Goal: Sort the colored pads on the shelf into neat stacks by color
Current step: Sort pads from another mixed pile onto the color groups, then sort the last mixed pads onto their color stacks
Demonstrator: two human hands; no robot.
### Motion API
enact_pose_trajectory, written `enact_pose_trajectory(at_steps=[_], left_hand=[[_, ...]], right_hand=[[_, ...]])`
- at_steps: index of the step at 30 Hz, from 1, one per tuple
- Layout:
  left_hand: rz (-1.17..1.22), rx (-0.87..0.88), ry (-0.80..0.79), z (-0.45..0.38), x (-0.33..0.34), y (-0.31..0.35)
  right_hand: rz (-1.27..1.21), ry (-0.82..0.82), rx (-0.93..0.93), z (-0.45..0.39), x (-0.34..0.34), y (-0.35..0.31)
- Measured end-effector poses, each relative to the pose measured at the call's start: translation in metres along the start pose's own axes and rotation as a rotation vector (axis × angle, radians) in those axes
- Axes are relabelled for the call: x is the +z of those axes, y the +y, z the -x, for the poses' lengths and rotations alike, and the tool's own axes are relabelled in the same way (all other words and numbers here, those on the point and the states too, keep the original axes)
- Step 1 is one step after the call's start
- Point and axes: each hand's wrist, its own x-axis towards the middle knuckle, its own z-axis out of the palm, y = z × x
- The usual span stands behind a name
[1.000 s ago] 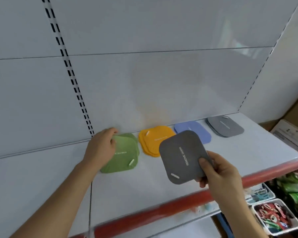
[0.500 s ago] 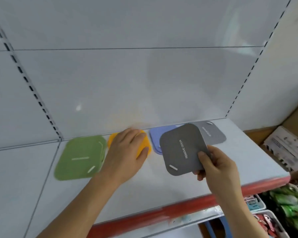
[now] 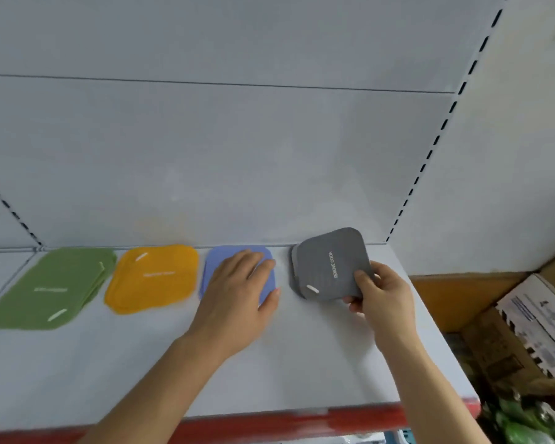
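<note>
Hands on blue pad (image 3: pixel 220 267) and grey pad (image 3: pixel 329 264)

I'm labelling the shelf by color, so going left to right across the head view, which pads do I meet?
green pads → orange pads → blue pads, with the left hand resting on them → grey pad, held by the right hand over the grey stack.

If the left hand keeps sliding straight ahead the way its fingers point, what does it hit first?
Probably the shelf's back wall. The left hand lies flat on the blue pads, fingers pointing up-right toward it; depth is unclear.
</note>
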Motion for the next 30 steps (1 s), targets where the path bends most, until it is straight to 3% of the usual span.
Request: enact_pose_trajectory(at_steps=[6, 10, 20, 30], left_hand=[[-0.074, -0.118, 0.012, -0.003, 0.000, 0.032], [-0.113, -0.176, -0.016, -0.001, -0.002, 0.039], [-0.210, -0.269, 0.009, 0.030, -0.018, 0.024], [-0.351, -0.567, 0.041, 0.163, -0.109, -0.037]], right_hand=[[0.719, -0.017, -0.406, -0.037, 0.008, 0.023], [0.968, -0.017, -0.459, -0.041, 0.005, 0.030], [0.802, -0.132, -0.827, 0.004, 0.025, 0.028], [0.781, -0.405, -1.108, 0.135, 0.135, -0.009]])
